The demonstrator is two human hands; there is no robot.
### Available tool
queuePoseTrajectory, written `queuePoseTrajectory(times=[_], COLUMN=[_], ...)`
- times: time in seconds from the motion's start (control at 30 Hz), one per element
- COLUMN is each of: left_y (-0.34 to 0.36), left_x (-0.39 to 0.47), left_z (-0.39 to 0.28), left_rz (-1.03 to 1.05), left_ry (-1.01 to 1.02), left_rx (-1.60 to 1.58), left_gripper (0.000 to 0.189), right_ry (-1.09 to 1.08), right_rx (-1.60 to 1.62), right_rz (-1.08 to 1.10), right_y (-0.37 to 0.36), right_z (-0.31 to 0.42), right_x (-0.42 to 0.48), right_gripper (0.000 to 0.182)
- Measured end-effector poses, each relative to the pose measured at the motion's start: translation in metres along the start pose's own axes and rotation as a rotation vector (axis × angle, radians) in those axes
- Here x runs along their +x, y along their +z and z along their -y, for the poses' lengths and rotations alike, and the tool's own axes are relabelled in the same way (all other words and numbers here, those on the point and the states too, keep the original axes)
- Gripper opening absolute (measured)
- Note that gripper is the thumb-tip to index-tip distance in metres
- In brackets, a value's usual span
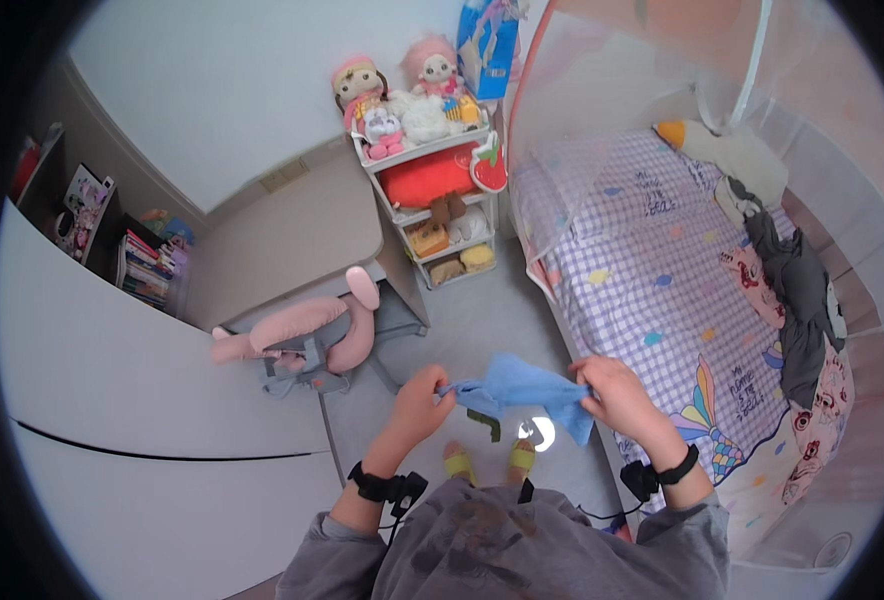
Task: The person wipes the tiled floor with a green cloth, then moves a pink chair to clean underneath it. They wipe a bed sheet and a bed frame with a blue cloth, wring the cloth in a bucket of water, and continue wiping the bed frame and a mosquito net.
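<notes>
A light blue cloth (pixel 521 386) is stretched in the air between my two hands, above the grey floor. My left hand (pixel 421 401) pinches its bunched left end between thumb and fingers. On the other side, my right hand (pixel 616 395) grips the cloth's upper right part, and a corner hangs down beside it. Each wrist wears a black strap with a small device. Below the cloth, a dark green strip shows in part; what it belongs to I cannot tell.
To the right stands a bed with a checked sheet (pixel 637 247), a net canopy and dark grey clothing (pixel 794 300). Ahead are a white shelf cart (pixel 427 154) with plush dolls and a desk (pixel 292 225). A pink padded chair (pixel 314 337) and white cabinet (pixel 164 390) are at left.
</notes>
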State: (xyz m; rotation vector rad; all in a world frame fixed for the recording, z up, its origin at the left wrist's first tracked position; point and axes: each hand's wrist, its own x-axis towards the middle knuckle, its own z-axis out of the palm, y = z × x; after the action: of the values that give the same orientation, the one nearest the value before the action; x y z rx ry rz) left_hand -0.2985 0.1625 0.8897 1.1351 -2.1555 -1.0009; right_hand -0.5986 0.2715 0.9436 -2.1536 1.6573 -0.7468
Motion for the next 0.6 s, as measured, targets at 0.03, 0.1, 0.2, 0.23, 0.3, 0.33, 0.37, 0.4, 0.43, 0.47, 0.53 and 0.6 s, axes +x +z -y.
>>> queuePoseTrajectory(times=[0.03,0.1,0.2,0.23,0.3,0.33,0.37,0.4,0.43,0.47,0.53,0.6], left_y=[-0.005,-0.018,-0.038,-0.050,-0.056,-0.056,-0.057,-0.056,-0.047,-0.038,-0.024,-0.005], left_x=[-0.003,-0.007,-0.010,-0.011,-0.013,-0.015,-0.016,-0.012,-0.008,-0.004,0.001,0.004], left_z=[0.003,0.012,0.023,0.016,0.017,0.024,0.027,0.019,0.005,-0.010,-0.033,-0.044], left_rz=[-0.077,-0.145,-0.043,0.032,0.080,0.053,0.026,0.037,0.053,0.070,0.234,0.392], left_ry=[0.052,0.079,-0.072,-0.181,-0.187,-0.085,0.019,0.097,0.176,0.256,0.306,0.291], left_rx=[-0.024,-0.066,-0.057,-0.004,0.068,0.096,0.124,0.075,0.023,-0.030,-0.140,-0.277], left_gripper=[0.020,0.019,0.020,0.022,0.025,0.027,0.030,0.035,0.041,0.046,0.054,0.047], right_ry=[0.029,0.092,0.223,0.277,0.308,0.303,0.298,0.241,0.189,0.137,0.133,0.155], right_rx=[0.065,0.202,0.102,0.107,0.363,0.429,0.495,0.498,0.498,0.496,0.481,0.462], right_rz=[0.005,0.014,0.076,0.091,0.015,-0.024,-0.064,-0.048,-0.031,-0.014,0.085,0.101], right_y=[-0.004,-0.007,-0.003,-0.003,-0.005,-0.003,-0.001,0.005,0.015,0.021,0.027,0.028], right_z=[0.007,0.022,0.020,0.024,0.042,0.049,0.057,0.061,0.062,0.064,0.074,0.080], right_x=[0.001,0.000,-0.004,-0.002,0.003,0.008,0.012,0.016,0.018,0.021,0.026,0.028], right_gripper=[0.018,0.017,0.017,0.016,0.012,0.013,0.014,0.015,0.017,0.019,0.021,0.024])
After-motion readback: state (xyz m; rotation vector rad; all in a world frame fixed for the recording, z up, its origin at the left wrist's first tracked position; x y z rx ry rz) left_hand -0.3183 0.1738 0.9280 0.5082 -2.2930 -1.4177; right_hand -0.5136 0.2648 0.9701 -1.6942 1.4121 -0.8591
